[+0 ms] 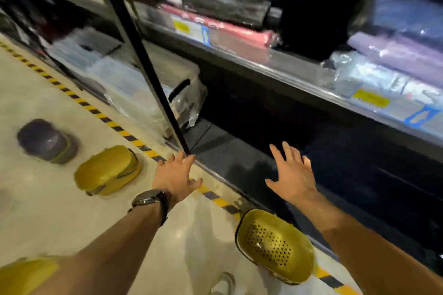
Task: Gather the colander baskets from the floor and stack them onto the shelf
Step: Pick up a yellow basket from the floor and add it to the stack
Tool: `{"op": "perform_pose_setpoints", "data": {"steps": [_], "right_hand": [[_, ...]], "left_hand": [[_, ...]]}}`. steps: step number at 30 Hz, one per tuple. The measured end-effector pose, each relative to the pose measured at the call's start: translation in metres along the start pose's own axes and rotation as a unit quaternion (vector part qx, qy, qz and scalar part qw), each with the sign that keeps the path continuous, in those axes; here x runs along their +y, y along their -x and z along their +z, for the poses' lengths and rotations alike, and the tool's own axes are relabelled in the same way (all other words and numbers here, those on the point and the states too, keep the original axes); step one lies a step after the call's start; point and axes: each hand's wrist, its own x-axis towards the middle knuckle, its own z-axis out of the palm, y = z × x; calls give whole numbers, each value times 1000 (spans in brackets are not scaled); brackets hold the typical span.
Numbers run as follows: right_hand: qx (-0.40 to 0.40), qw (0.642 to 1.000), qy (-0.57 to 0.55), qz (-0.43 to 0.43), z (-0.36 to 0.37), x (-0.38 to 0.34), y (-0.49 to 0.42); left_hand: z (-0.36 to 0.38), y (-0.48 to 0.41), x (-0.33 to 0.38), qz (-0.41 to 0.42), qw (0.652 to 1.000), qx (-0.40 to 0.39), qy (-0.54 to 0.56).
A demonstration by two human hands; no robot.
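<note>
While both arms stretch toward the dark bottom shelf (239, 158), the left hand (176, 173) and right hand (293, 172) are spread wide, holding nothing. On the pale floor (60, 218) lie a yellow perforated plastic colander basket (275, 245) under the right forearm, a second yellow basket (107, 170) and a purple basket (46, 140) farther left.

Perforated basket (275, 245): mustard yellow, regular grid of dark holes. Plain basket (107, 170): same yellow; third basket (46, 140): dull purple-grey. Floor tape (100, 115): yellow-black stripes on pale beige floor (48, 199); red package (239, 33) and lilac package (395, 52) noted.

Left hand (176, 175), right hand (293, 172) spread, yellow colander (275, 245) on floor (48, 199)
</note>
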Motion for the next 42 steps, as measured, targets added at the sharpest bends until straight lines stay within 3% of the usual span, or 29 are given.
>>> {"op": "perform_pose_setpoints", "data": {"steps": [7,15,23,33,42], "right_hand": [[24,991,-9,-129,-100,-118,51],[35,967,-15,-250,-186,-234,117],[82,952,9,-296,-233,-330,153],[96,947,-3,-308,-236,-410,163],[87,950,2,-299,-236,-428,74]], "left_hand": [[-97,141,-68,-126,991,39,12],[-129,311,-159,-295,951,78,60],[-177,394,-266,-343,922,174,48],[-182,411,-333,-346,919,186,42],[-183,331,-363,-335,928,158,34]]}}
